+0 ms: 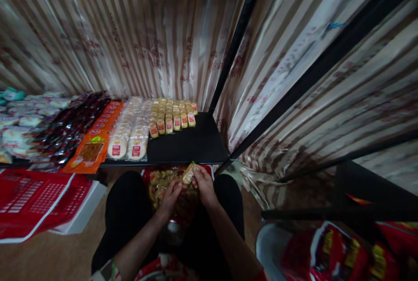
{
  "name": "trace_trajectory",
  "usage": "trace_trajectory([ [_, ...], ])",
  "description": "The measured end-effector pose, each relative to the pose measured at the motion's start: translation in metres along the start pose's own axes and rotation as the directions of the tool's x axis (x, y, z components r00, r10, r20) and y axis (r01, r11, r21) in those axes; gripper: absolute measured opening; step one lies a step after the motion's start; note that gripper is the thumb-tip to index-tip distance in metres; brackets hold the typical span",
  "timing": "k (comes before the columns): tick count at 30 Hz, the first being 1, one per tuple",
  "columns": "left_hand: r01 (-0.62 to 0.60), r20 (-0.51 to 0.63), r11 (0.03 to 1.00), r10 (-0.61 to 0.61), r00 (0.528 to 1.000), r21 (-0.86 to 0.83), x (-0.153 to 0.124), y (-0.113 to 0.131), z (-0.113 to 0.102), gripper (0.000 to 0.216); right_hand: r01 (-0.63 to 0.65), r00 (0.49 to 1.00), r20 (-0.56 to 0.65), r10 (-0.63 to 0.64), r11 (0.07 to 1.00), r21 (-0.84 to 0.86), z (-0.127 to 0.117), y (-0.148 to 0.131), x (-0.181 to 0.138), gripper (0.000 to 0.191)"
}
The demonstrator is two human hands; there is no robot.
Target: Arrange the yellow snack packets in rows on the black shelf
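Between my knees sits a red container (145, 175) full of small yellowish wrapped snack packets (160, 181). Over it, my right hand (204, 184) pinches one wrapped snack packet (188, 175). My left hand (173, 196) has thumb and fingers pinched together at the packet's lower left end, so both hands seem to be on it. Past the container, a black shelf (202, 141) carries rows of similar yellow snack packets (176, 117), standing in lines with red labels facing me.
Left along the shelf lie round pale packs (137, 147), orange bags (88, 152), dark red packets (70, 128) and white packets (19, 137). A red crate (35, 202) stands lower left. Black frame posts (294, 82) cross striped plastic sheeting (146, 32). Red bags (339, 250) lie lower right.
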State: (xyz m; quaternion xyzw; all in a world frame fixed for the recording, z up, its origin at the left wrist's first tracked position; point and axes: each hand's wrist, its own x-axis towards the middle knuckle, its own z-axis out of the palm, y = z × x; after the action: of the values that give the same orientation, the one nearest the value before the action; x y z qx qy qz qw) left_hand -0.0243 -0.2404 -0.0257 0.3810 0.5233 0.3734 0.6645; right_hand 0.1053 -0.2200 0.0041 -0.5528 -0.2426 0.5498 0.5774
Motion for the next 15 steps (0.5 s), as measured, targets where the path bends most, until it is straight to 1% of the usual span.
trace_trajectory([
  [2,0.004,-0.037,0.999,-0.006,0.999,-0.05,-0.003,0.002,0.006,0.052,-0.008,1.0,0.001,0.008,1.0,0.018,-0.002,-0.001,0.0,0.051],
  [4,0.032,-0.048,0.992,-0.038,0.998,-0.122,-0.005,0.005,0.01,0.049,-0.024,0.999,0.023,0.023,0.999,0.024,-0.004,-0.001,-0.001,0.049],
  [8,0.168,0.037,0.931,-0.165,0.986,-0.324,-0.006,0.014,0.01,0.043,-0.083,0.99,0.12,0.073,0.994,0.074,-0.007,-0.003,-0.004,0.049],
  [10,0.197,0.042,0.904,-0.196,0.98,-0.378,-0.006,0.019,0.009,0.042,-0.108,0.979,0.181,0.089,0.989,0.097,-0.005,-0.004,-0.007,0.049],
  [12,0.184,0.001,0.888,-0.203,0.979,-0.42,-0.006,0.022,0.006,0.042,-0.124,0.97,0.222,0.097,0.986,0.111,-0.001,-0.005,-0.011,0.048],
  [15,0.095,-0.091,0.864,-0.161,0.983,-0.495,-0.006,0.023,0.003,0.045,-0.129,0.964,0.249,0.089,0.98,0.149,0.009,-0.003,-0.017,0.052],
])
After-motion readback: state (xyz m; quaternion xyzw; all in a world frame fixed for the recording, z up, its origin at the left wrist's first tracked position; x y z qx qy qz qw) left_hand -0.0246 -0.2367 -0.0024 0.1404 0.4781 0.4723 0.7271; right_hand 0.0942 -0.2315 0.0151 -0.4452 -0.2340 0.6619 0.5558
